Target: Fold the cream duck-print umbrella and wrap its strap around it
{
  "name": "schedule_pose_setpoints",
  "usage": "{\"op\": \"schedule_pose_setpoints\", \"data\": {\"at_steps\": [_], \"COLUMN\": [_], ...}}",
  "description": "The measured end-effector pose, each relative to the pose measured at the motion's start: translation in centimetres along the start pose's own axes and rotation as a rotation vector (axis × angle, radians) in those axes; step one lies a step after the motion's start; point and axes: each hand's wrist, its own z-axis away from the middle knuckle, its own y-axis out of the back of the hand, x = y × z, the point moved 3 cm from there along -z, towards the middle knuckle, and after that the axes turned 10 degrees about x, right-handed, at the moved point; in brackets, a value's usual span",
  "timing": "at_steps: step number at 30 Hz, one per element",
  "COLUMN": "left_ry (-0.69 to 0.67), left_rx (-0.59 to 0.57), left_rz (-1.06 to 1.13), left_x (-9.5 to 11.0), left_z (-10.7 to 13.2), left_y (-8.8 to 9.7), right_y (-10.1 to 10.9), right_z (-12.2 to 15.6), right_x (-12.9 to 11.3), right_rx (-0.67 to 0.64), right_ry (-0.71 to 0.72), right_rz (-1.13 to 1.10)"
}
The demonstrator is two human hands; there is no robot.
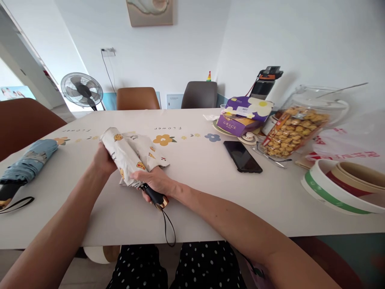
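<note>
A folded white umbrella [124, 154] with small yellow and orange cartoon prints is held between my hands above the table. My left hand [104, 159] is closed around its upper end, the fingers mostly hidden behind the cloth. Near the handle my right hand [158, 181] wraps the lower end of the cloth. The black handle with a gold tip sticks out below it, and a thin black wrist strap [170, 235] dangles over the table's front edge. A loose flap of cloth [147, 150] spreads to the right of the rolled part.
A folded blue umbrella [33, 160] lies at the left. To the right are a black phone [243, 156], eyeglasses [278, 162], a purple box [236, 123], a clear jug of snacks [296, 130] and paper bowls [327, 192]. Chairs [136, 98] and a fan [82, 90] stand behind the table [207, 216].
</note>
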Motion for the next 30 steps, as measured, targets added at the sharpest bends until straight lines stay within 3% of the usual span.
{"op": "schedule_pose_setpoints", "data": {"at_steps": [3,6,7,9,13,16,21,24,30], "left_ry": [0.003,-0.33,-0.434,-0.488,-0.252,-0.13,0.021,0.046,0.006], "left_rx": [0.19,0.384,0.363,0.213,-0.068,-0.103,-0.197,-0.233,-0.18], "left_rz": [-0.213,-0.319,-0.311,-0.296,-0.435,-0.421,-0.194,-0.072,0.008], "left_x": [-0.4,0.4,0.6,0.4,-2.1,-3.4,-3.9,-3.9,-3.6], "left_z": [-0.2,0.7,1.3,2.6,4.4,4.6,4.4,4.4,4.5], "left_y": [0.8,1.2,0.9,-0.2,-2.5,-2.9,-2.6,-2.6,-2.9], "right_y": [1.1,2.4,2.8,3.2,2.9,2.3,1.8,1.6,1.3], "right_z": [-0.8,-1.5,-1.6,-1.8,-1.5,-1.0,-0.4,-0.3,-0.4], "right_x": [0.2,0.2,0.2,0.1,0.1,0.1,-0.1,-0.3,-0.2], "right_rx": [0.152,0.309,0.344,0.385,0.368,0.293,0.227,0.198,0.224], "right_ry": [-0.016,-0.023,-0.023,-0.023,-0.02,-0.02,-0.032,-0.047,0.001], "right_rz": [-0.024,-0.04,-0.038,-0.013,0.093,0.17,0.206,0.221,0.156]}}
